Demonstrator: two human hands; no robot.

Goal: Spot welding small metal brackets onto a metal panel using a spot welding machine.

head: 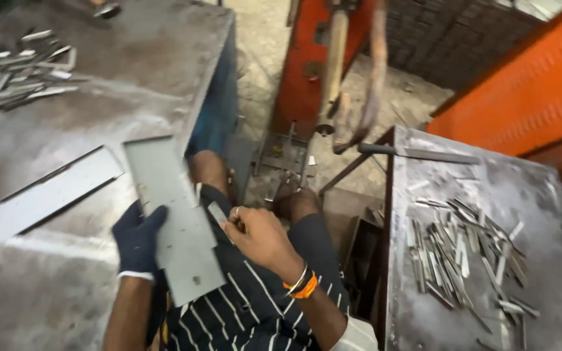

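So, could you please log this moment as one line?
left hand: gloved, holds grey metal plate | right hand: bare, pinches small metal strip against plate

A flat metal sheet (173, 214) is lying across the person's lap, between the left hand (136, 237) at its left edge and the right hand (258, 237) at its right edge. A long strip (43, 198) is lying on the left table (131, 71), with loose strips (11, 75) behind it. More cut strips (463, 253) are lying on the right table (528, 188)

Gloved left hand (139, 239) on metal plate (173, 214)
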